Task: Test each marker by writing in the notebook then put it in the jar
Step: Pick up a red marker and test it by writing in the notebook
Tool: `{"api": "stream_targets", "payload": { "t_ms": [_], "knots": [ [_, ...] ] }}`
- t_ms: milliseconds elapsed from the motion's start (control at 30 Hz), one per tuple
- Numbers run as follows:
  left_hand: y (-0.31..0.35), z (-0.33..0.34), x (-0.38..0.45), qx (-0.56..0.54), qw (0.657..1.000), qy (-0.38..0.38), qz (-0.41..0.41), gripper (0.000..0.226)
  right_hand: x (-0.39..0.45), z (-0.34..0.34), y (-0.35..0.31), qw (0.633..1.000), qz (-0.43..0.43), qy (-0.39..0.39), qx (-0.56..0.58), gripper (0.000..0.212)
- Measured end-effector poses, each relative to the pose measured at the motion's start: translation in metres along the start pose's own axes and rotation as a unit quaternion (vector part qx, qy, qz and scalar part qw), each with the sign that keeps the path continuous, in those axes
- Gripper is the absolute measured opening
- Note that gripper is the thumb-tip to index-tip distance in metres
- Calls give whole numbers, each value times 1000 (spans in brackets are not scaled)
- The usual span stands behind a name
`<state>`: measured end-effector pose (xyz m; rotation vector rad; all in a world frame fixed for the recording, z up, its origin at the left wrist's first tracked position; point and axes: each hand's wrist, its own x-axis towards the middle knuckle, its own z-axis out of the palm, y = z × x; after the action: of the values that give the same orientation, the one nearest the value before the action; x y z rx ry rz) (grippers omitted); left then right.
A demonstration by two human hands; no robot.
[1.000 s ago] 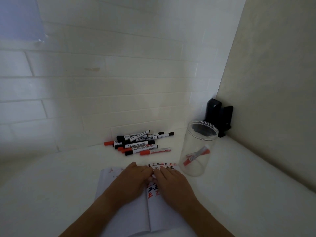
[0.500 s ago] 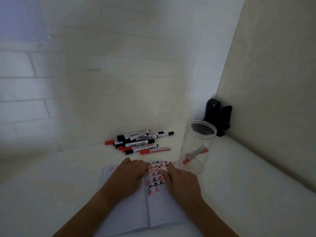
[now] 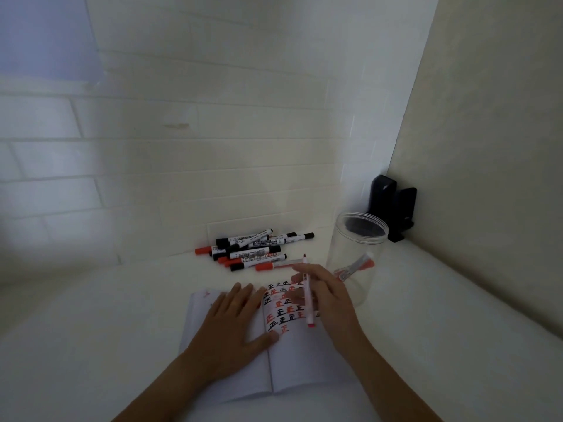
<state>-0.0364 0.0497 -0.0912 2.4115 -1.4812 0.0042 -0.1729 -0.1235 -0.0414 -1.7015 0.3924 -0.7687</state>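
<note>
On the white desk (image 3: 91, 345), close in front of me, the open notebook (image 3: 292, 360) lay flat with its spine running away from the camera. I saw my left hand (image 3: 234, 327) lying palm down on the left page, its fingers (image 3: 243, 292) straight and only slightly spread, the thumb stretched toward the spine. It pressed on the paper and held nothing.

My right hand (image 3: 330, 303) hovered over the right page with a thin red marker (image 3: 307, 295) pinched between the thumb and the curled fingers. That marker stood nearly upright in the picture, one end pointing toward the wall and the lower red end just above the page; I could not tell whether it touched the paper. Rows of red and black written characters (image 3: 281, 312) filled the upper part of the right page, partly covered by that hand.

Beyond the notebook, against the tiled wall (image 3: 182, 178), a loose pile of markers (image 3: 253, 249) with red and black caps lay on the desk, several crossing one another. To the right of the pile and just beside my right hand stood the clear jar (image 3: 356, 257), upright and lidless, with one red-capped marker (image 3: 355, 266) leaning inside it. Behind the jar, in the corner where the two walls met, sat a black object (image 3: 391, 205) which I could not identify.
</note>
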Motion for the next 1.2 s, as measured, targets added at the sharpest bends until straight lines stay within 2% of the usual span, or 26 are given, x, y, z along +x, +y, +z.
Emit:
{"api": "stream_targets", "payload": {
  "t_ms": [33, 100, 233, 333, 400, 467, 533, 600, 700, 1000, 1200],
  "knots": [
    [-3, -1, 2, 5, 1000, -1, 7, 89, -1, -1, -2, 998, 32, -20, 49, 49],
    [-7, -2, 9, 10, 999, -7, 36, 86, -4, -3, 0, 996, 42, -42, 61, 44],
    [-13, -2, 23, 7, 997, -11, 81, 84, -12, -5, 11, 999, 18, -29, 6, 10],
    [-15, -2, 24, 12, 997, -4, 80, 83, -15, -8, 21, 997, -2, -18, -68, 3],
    [-17, -3, 22, 15, 997, 2, 77, 82, -15, -12, 28, 984, -56, -56, -157, 12],
    [-20, -3, 20, 18, 997, 7, 72, 82, -15, -12, 30, 945, -95, -133, -283, 35],
    [-24, -3, 20, 14, 998, 6, 59, 84, -16, -8, 28, 901, -85, -207, -373, 54],
    [-25, -3, 18, 9, 999, 8, 49, 85, -18, -4, 31, 877, -52, -243, -411, 71],
    [-24, -2, 16, 5, 999, 13, 42, 83, -16, -4, 37, 868, -39, -242, -431, 85],
    [-28, -8, 42, 10, 999, 15, 31, 82, 6, -3, 39, 877, -56, -223, -422, 77],
    [-34, 1, 39, -22, 997, 63, 37, 87, 11, -3, 39, 885, -64, -215, -409, 73]
  ]
}}
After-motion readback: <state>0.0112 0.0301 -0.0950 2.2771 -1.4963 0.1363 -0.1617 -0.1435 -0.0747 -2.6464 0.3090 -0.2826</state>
